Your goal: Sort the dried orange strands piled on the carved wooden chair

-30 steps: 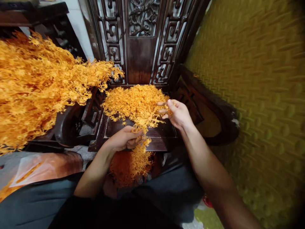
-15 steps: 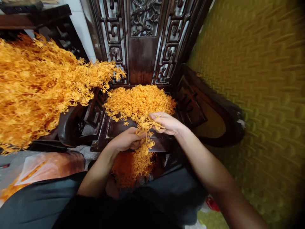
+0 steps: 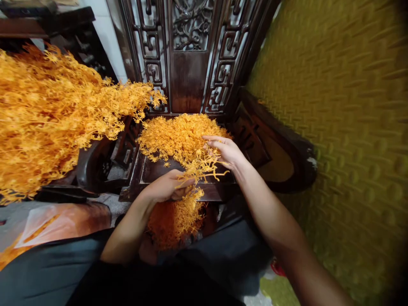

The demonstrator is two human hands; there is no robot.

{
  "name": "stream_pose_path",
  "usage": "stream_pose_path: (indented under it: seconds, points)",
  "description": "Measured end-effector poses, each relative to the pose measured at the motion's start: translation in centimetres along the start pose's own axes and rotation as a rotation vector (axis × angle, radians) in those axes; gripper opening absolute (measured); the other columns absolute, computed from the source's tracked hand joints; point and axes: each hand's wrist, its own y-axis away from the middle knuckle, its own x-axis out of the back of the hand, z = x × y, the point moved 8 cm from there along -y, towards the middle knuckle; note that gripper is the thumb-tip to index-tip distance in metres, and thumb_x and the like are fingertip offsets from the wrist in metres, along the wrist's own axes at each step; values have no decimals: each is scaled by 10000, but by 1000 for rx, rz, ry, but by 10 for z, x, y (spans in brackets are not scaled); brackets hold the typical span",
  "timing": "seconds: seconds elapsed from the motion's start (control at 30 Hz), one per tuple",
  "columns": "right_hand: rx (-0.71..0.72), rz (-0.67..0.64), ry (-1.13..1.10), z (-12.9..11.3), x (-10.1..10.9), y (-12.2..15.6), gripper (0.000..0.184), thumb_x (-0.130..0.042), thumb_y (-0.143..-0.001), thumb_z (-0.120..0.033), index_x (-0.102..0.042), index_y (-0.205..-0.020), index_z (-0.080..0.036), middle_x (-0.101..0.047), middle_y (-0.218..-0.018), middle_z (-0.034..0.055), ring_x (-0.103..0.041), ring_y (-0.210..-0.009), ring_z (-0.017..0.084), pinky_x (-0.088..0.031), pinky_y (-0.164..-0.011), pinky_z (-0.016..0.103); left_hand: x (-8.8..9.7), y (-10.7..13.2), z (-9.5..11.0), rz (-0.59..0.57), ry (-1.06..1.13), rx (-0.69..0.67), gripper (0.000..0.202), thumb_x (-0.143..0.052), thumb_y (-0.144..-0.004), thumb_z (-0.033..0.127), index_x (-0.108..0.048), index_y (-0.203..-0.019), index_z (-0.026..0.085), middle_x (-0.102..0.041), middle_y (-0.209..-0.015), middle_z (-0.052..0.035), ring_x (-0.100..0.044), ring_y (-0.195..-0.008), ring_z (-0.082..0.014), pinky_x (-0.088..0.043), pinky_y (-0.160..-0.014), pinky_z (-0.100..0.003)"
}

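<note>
My left hand (image 3: 168, 186) is closed around the stems of an orange dried-flower sprig (image 3: 205, 165), whose thin branches spread up and to the right. At the sprig's upper end is my right hand (image 3: 225, 151), its index finger stretched forward and the other fingers curled at some flower heads; the thumb is mostly hidden. Just beyond both hands, a heap of loose orange flower heads (image 3: 183, 134) lies on the seat of a dark carved wooden chair (image 3: 159, 170). More orange sprigs (image 3: 188, 214) hang below the seat edge, between my knees.
At left, a large bunch of orange dried flowers (image 3: 57, 114) rests across another dark wooden chair (image 3: 92, 165). The carved chair back (image 3: 189, 78) rises ahead. A yellow-green textured surface (image 3: 350, 127) stands on the right. A clear plastic wrapper (image 3: 41, 223) lies at lower left.
My right hand has moved slightly up toward the heap, and its index finger is straighter. The sprig in my left hand now shows more bare branches. The view has shifted a little.
</note>
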Motion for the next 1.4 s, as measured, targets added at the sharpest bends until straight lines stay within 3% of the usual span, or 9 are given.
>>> stream_pose_path:
  seconds: [0.2,0.37,0.43,0.53,0.67,0.77,1.0,1.1,1.4]
  points:
    - [-108,-362,55,8,-51,12,532,-940,-637,-545,-694,-839,-119,-521,-605,-29,-378,-437,34,-198,-327,150,-5,1,-5,-23,7,33,535,-720,-866,604,-528,-619,171,-295,-452,100,-207,-392,-29,-144,-389,-185]
    - [239,167,-101,-31,18,-19,508,-896,-770,-429,-455,-700,-185,-392,-545,-88,-284,-425,15,-182,-349,115,-1,5,-2,-22,38,-2,532,-739,-858,576,-498,-603,175,-314,-451,96,-210,-383,-27,-151,-384,-181]
    - [227,186,-134,-29,29,-23,483,-878,-794,-431,-473,-726,-177,-529,-632,-40,-382,-469,24,-233,-365,107,3,6,-2,-16,90,1,540,-727,-866,578,-472,-602,181,-301,-452,102,-195,-382,-26,-151,-383,-180]
    - [128,-17,-119,-13,5,-16,453,-945,-698,-396,-577,-806,-155,-661,-799,27,-494,-544,43,-288,-385,110,6,4,-2,-49,147,15,524,-706,-882,574,-480,-616,184,-294,-445,104,-195,-378,-33,-158,-380,-179]
    - [-131,-334,-92,22,-51,3,498,-884,-740,-536,-674,-931,-127,-534,-629,-30,-380,-440,34,-162,-336,133,1,-1,-4,-109,162,23,490,-687,-912,537,-497,-633,182,-283,-446,103,-198,-383,-40,-163,-376,-171]
    - [-204,-438,-19,30,-66,3,521,-883,-722,-576,-661,-843,-121,-488,-571,-49,-320,-400,24,-164,-323,148,-5,-2,-6,-157,195,32,488,-671,-928,525,-475,-634,188,-264,-447,109,-162,-379,-40,-156,-369,-167]
    - [150,164,-135,-17,19,-25,513,-916,-731,-472,-496,-734,-178,-481,-574,-63,-391,-429,26,-239,-333,124,12,3,-4,-155,344,6,491,-641,-951,493,-449,-615,191,-191,-450,118,-97,-386,-42,-162,-364,-160]
    - [211,45,-62,-27,10,-12,529,-962,-640,-491,-617,-864,-159,-605,-713,-5,-495,-501,60,-295,-356,157,20,0,-7,-172,432,46,456,-642,-950,479,-473,-640,192,-154,-456,127,-57,-394,-45,-178,-359,-152]
    - [175,-395,410,-16,-42,-3,645,-780,-734,-742,-737,-981,-147,-430,-574,-62,-269,-457,42,-125,-415,231,6,-12,-23,-288,449,167,441,-574,-985,454,-479,-645,190,-134,-449,123,-31,-395,-50,-181,-356,-136]
